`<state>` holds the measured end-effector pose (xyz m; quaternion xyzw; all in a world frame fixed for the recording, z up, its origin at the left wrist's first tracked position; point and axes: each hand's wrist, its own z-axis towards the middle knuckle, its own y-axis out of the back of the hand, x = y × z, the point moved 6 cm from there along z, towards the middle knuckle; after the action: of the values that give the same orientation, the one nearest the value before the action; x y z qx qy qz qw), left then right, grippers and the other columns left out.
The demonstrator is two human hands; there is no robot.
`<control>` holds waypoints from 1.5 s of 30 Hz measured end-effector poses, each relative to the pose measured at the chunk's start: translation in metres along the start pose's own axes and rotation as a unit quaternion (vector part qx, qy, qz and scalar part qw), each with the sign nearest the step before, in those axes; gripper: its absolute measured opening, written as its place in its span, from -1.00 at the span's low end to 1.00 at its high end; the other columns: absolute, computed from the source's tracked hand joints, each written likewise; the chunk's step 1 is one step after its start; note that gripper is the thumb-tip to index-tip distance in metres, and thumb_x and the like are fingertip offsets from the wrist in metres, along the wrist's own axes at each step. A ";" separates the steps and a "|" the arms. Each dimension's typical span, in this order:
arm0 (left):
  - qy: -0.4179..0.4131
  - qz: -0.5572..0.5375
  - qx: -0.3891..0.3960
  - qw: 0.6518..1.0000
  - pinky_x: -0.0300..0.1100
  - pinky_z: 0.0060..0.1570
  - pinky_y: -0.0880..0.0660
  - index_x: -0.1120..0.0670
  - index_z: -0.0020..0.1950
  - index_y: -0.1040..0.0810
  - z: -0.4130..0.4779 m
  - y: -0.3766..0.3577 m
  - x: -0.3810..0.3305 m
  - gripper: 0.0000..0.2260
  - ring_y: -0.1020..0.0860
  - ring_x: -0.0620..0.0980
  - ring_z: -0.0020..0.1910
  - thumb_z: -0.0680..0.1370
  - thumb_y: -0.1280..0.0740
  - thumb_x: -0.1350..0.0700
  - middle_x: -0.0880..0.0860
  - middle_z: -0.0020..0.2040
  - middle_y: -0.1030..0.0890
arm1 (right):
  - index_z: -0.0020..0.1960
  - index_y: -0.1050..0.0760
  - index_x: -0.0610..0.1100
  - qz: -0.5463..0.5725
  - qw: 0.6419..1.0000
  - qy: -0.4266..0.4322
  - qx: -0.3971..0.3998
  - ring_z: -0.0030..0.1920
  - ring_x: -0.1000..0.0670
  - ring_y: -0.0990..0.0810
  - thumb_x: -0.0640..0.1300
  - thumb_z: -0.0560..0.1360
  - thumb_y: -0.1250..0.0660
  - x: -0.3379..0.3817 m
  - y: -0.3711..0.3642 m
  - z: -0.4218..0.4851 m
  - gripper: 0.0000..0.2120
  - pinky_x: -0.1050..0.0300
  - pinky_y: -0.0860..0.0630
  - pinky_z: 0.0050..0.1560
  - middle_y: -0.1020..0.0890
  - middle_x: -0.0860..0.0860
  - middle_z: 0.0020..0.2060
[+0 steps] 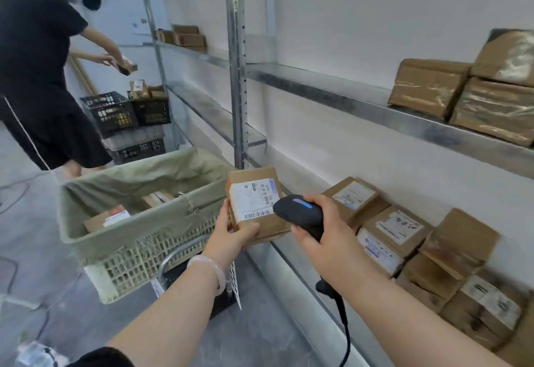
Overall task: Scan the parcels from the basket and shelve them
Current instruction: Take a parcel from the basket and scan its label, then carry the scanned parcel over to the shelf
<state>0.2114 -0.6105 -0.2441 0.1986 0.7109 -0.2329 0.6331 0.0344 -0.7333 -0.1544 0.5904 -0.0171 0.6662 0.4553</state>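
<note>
My left hand point(231, 233) grips a small brown cardboard parcel point(255, 202) from below, its white barcode label facing me. My right hand point(323, 233) holds a black handheld scanner point(300, 216) by its handle, the head right beside the parcel's label; its black cable hangs down under my wrist. To the left stands the pale green plastic basket point(138, 257) lined with a green sack, with a few more labelled parcels point(109, 218) inside. On the right, several shelved parcels point(398, 231) lie on the lower metal shelf point(306, 274).
The upper shelf point(332, 89) carries taped brown boxes point(427, 86) at the right. A steel upright point(238, 77) rises just behind the parcel. Another person in black point(37, 72) stands at the far left by stacked black crates point(127, 115), handling a parcel. A trolley handle sits below the basket.
</note>
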 end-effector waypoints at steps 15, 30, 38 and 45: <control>-0.018 0.102 -0.161 0.982 0.20 0.51 -0.18 -0.39 0.55 -0.06 0.067 0.170 -0.032 -0.29 -0.11 0.00 0.59 0.45 -0.29 -0.28 -0.10 0.60 -0.16 | 0.24 -0.29 0.35 0.098 0.994 0.017 0.039 0.05 0.40 -0.51 -0.06 0.52 -0.45 0.028 -0.201 0.138 -0.51 0.57 -0.39 -0.06 -0.54 0.35 0.05; 0.057 0.072 -0.276 0.957 -0.29 0.15 -0.38 -0.35 0.46 -0.22 0.176 0.241 -0.008 -0.42 -0.52 -0.33 0.11 0.58 -0.40 0.05 -0.30 0.18 -0.57 | 0.33 -0.28 0.25 0.129 0.974 0.017 0.186 -0.03 0.43 -0.52 -0.05 0.54 -0.42 -0.001 -0.332 0.287 -0.52 0.53 -0.41 -0.17 -0.54 0.34 0.01; 0.099 0.087 -0.319 0.938 -0.07 0.29 -0.43 -0.35 0.52 -0.21 0.219 0.319 -0.003 -0.42 -0.50 -0.13 0.25 0.56 -0.37 -0.15 -0.20 0.27 -0.54 | 0.32 -0.25 0.28 0.120 0.966 0.022 0.227 0.00 0.45 -0.49 -0.06 0.54 -0.41 0.018 -0.413 0.337 -0.51 0.54 -0.40 -0.13 -0.47 0.39 0.05; 0.144 0.172 -0.257 0.940 -0.04 0.31 -0.35 -0.28 0.58 -0.05 0.271 0.393 -0.002 -0.35 -0.41 0.03 0.32 0.58 -0.32 -0.19 -0.04 0.44 -0.41 | 0.29 -0.23 0.34 0.112 0.975 -0.017 0.190 0.01 0.40 -0.52 -0.03 0.54 -0.41 0.027 -0.456 0.369 -0.50 0.46 -0.46 -0.10 -0.48 0.38 0.05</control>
<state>0.6580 -0.4489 -0.2979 0.1797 0.7854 0.1010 0.5837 0.6077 -0.6575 -0.2560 0.6716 0.0359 0.6941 0.2568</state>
